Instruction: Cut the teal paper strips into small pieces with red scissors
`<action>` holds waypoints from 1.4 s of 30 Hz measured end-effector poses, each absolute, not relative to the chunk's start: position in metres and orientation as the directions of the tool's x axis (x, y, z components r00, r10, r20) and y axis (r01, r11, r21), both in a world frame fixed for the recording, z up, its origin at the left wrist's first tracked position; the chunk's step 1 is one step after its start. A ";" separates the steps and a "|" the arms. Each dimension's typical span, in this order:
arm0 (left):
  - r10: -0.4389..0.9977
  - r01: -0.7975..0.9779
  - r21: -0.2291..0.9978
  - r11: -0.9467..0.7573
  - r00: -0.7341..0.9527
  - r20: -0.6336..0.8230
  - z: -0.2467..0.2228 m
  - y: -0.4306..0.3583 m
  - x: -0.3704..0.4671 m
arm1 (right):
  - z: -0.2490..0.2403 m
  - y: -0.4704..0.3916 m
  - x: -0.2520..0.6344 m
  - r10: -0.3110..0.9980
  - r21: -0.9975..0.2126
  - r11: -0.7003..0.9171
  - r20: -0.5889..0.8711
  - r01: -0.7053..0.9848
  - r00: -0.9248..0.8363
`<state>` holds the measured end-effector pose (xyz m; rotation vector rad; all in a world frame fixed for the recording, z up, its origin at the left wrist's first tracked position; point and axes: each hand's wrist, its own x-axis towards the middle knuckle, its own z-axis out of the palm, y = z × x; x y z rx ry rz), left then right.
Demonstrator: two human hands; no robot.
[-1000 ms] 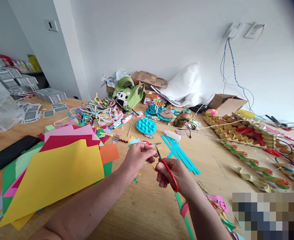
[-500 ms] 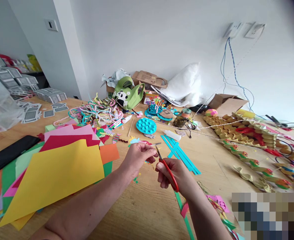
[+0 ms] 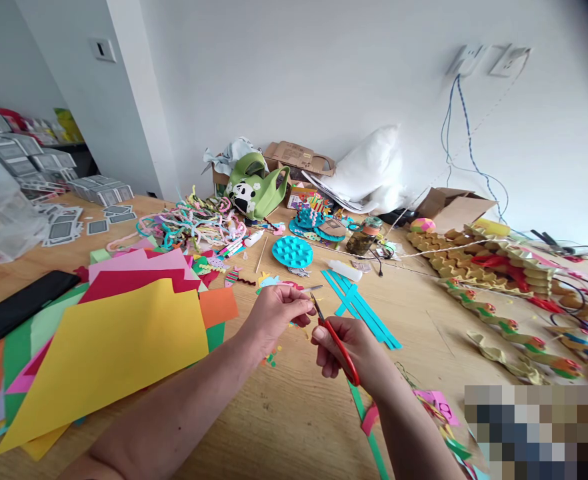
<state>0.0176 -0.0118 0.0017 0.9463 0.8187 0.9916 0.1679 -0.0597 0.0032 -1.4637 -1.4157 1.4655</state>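
Note:
My right hand (image 3: 344, 343) grips a pair of red-handled scissors (image 3: 343, 353), whose blades point up and left toward my left hand. The fingers of my left hand (image 3: 281, 310) are pinched together close to the blade tips; what they hold is too small to make out. Just beyond my hands lie several turquoise paper strips (image 3: 367, 317) and a white glue bottle (image 3: 344, 269). Farther off sits a turquoise disc (image 3: 293, 252) with raised pieces on it. Small paper scraps (image 3: 273, 358) are scattered beneath my left hand.
Coloured paper sheets (image 3: 124, 340) are stacked at left beside a black phone (image 3: 24, 310). A pile of fuzzy craft stems (image 3: 194, 223) and a green panda bag (image 3: 254, 190) stand behind. Egg cartons (image 3: 479, 257) lie at right; a glass jar (image 3: 364, 239) stands at the back.
The scissors have shifted very slightly in my right hand. Both hands otherwise stay in nearly the same place.

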 end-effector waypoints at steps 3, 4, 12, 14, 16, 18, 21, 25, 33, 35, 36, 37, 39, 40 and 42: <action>0.930 -0.306 0.921 0.241 0.343 -0.129 0.001 -0.011 0.017 | 0.004 -0.060 0.169 0.937 -0.937 -0.235 -0.289 0.259 -0.195; 0.930 -0.308 0.920 0.241 0.344 -0.128 0.001 -0.011 0.017 | 0.004 -0.060 0.169 0.937 -0.937 -0.236 -0.290 0.259 -0.196; 0.930 -0.310 0.918 0.246 0.341 -0.134 0.001 -0.011 0.016 | 0.004 -0.060 0.169 0.936 -0.941 -0.233 -0.286 0.245 -0.207; 0.930 -0.305 0.921 0.243 0.345 -0.131 0.002 -0.011 0.016 | 0.004 -0.060 0.169 0.935 -0.943 -0.229 -0.282 0.241 -0.214; 0.929 -0.302 0.922 0.241 0.348 -0.129 0.002 -0.011 0.016 | 0.003 -0.060 0.170 0.932 -0.941 -0.234 -0.288 0.243 -0.218; 0.929 -0.303 0.922 0.243 0.347 -0.130 0.003 -0.011 0.015 | 0.003 -0.060 0.170 0.930 -0.939 -0.241 -0.295 0.244 -0.220; 0.931 -0.309 0.918 0.247 0.340 -0.136 0.003 -0.011 0.015 | 0.003 -0.061 0.171 0.928 -0.935 -0.249 -0.305 0.253 -0.213; 0.931 -0.306 0.920 0.244 0.339 -0.134 0.004 -0.011 0.014 | 0.004 -0.062 0.171 0.926 -0.928 -0.262 -0.319 0.266 -0.200; 0.921 -0.281 0.932 0.230 0.374 -0.115 0.005 -0.011 0.012 | 0.007 -0.062 0.172 0.920 -0.914 -0.280 -0.343 0.293 -0.191; 0.920 -0.276 0.934 0.227 0.374 -0.113 0.005 -0.011 0.012 | 0.008 -0.061 0.171 0.919 -0.913 -0.282 -0.345 0.295 -0.188; 0.919 -0.273 0.935 0.226 0.377 -0.112 0.005 -0.011 0.012 | 0.008 -0.061 0.171 0.920 -0.913 -0.281 -0.344 0.295 -0.188; 0.918 -0.269 0.937 0.224 0.380 -0.110 0.004 -0.010 0.013 | 0.009 -0.061 0.171 0.920 -0.913 -0.280 -0.343 0.296 -0.187; 0.917 -0.262 0.940 0.217 0.386 -0.104 0.004 -0.010 0.013 | 0.009 -0.061 0.171 0.919 -0.912 -0.281 -0.345 0.298 -0.190; 0.916 -0.258 0.943 0.212 0.389 -0.099 0.003 -0.010 0.013 | 0.009 -0.061 0.171 0.919 -0.912 -0.280 -0.345 0.299 -0.192; 0.914 -0.251 0.947 0.202 0.396 -0.090 0.002 -0.010 0.013 | 0.009 -0.062 0.171 0.920 -0.915 -0.273 -0.339 0.298 -0.198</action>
